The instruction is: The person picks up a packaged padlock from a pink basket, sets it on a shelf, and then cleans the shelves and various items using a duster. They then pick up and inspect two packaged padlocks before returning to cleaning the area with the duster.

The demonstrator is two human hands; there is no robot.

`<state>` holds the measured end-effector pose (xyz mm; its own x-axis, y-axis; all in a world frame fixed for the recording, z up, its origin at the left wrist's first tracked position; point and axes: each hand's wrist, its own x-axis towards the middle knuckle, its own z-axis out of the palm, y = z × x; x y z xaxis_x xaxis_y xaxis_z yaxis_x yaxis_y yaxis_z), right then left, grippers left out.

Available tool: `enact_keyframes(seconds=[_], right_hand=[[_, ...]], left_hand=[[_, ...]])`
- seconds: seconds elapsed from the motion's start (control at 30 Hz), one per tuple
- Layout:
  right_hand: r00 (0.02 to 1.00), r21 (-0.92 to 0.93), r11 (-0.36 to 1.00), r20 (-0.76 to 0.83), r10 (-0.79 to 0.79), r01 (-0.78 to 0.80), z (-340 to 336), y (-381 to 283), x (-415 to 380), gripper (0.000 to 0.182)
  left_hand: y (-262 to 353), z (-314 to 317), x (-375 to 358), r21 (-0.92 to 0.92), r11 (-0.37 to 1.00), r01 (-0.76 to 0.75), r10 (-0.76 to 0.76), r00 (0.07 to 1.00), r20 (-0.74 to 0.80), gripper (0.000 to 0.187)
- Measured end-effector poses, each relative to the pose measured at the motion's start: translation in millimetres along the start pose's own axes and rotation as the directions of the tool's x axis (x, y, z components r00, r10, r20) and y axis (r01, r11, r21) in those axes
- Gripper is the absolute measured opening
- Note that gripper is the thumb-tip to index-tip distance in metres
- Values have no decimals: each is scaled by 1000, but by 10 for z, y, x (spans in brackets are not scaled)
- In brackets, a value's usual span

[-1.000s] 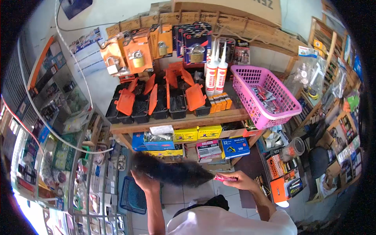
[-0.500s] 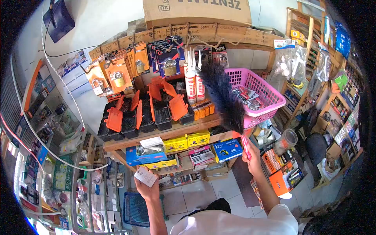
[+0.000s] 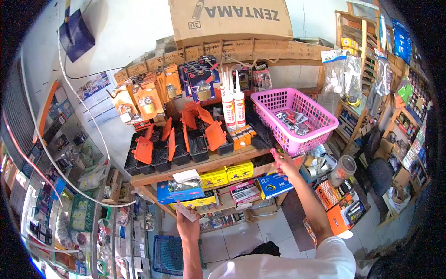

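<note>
My right hand (image 3: 287,168) is closed on the pink handle of a black feather duster (image 3: 263,135). The duster's dark feathers rest low on the wooden shelf, between a pink plastic basket (image 3: 302,138) and a row of small orange boxes (image 3: 243,136). Two white sealant tubes (image 3: 239,109) stand upright just behind those boxes. A small pale box (image 3: 186,212) with faint writing is gripped in my left hand (image 3: 188,229), in front of the lower shelf. Loose small packets (image 3: 293,122) lie inside the basket.
Black bins with orange lids (image 3: 197,144) line the shelf's left part, below hanging padlock packs (image 3: 147,106). Yellow boxes (image 3: 239,172) and a blue 3M box (image 3: 274,185) sit underneath. A glass display case (image 3: 93,223) stands left; a blue crate (image 3: 172,254) is on the floor.
The duster has swung down from in front of the basket to the shelf surface beside it. My right hand moved slightly left and up; my left hand shifted right, its box tilting.
</note>
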<state>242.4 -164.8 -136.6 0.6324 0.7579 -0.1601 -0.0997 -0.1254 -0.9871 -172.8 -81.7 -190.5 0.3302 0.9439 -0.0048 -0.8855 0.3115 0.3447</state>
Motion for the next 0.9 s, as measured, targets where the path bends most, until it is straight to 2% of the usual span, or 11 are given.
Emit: enact_keyframes(seconds=[0.07, 0.13, 0.2, 0.33, 0.37, 0.47, 0.53, 0.6, 0.67, 0.83, 0.9], right_hand=[[903, -405, 822, 17, -430, 400, -44, 187, 6, 63], [749, -796, 393, 111, -653, 460, -3, 29, -312, 76], [672, -881, 116, 258, -695, 458, 199, -221, -773, 78], [489, -503, 189, 572, -659, 843, 637, -631, -1188, 56], [552, -324, 463, 637, -538, 825, 760, -690, -1218, 51], [466, -163, 545, 742, -482, 823, 1101, -1061, -1385, 44], [444, -210, 418, 659, -608, 884, 1269, -1263, -1344, 36], [587, -293, 518, 536, -606, 803, 1357, -1434, -1111, 25], [489, 62, 571, 445, -750, 819, 1461, -1667, -840, 20], [489, 262, 572, 322, -811, 777, 1513, -2375, -621, 22], [530, 273, 604, 300, -793, 749, 1561, -2515, -565, 20]], left_hand=[[-21, 16, -13, 128, 992, -21, 19, 1000, 17, 47], [-20, 48, 8, 157, 987, -38, 38, 999, 7, 57], [-39, 128, 32, 299, 954, -31, 35, 999, -9, 58], [-164, 727, 21, 473, 881, 26, -21, 1000, -16, 57], [-230, 766, 100, 478, 878, -33, -29, 992, 122, 59], [-348, 1362, 234, 498, 843, -203, 15, 935, 355, 62], [-359, 1779, 331, 530, 764, -368, 100, 879, 466, 62], [-300, 2143, 445, 523, 697, -491, 162, 818, 552, 62], [-167, 2481, 629, 491, 650, -580, 223, 763, 607, 59], [116, 3118, 854, 492, 450, -745, 241, 632, 736, 52], [137, 3251, 923, 495, 528, -690, 196, 666, 719, 52]])
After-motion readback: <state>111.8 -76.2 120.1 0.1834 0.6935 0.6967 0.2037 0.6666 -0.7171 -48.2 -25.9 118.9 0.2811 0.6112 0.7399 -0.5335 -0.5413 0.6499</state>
